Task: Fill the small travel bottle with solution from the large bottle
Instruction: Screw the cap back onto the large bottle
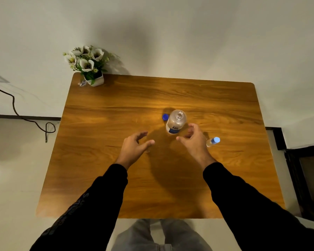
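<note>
Both hands hover over the counter (101, 178) with fingers spread, holding nothing. The right hand (194, 140) is nearer both bottles: the small bottle (212, 141) just right, still capped; the large bottle (176, 122) upright just beyond, uncapped. The left hand (134, 147) is farther off.

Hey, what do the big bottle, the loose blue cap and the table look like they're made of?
Big bottle: likely clear plastic, see-through walls, printed label. Blue cap: probably molded plastic, solid glossy colour. Table: wood or wood-look laminate, visible grain, smooth satin sheen; which one is unclear.
</note>
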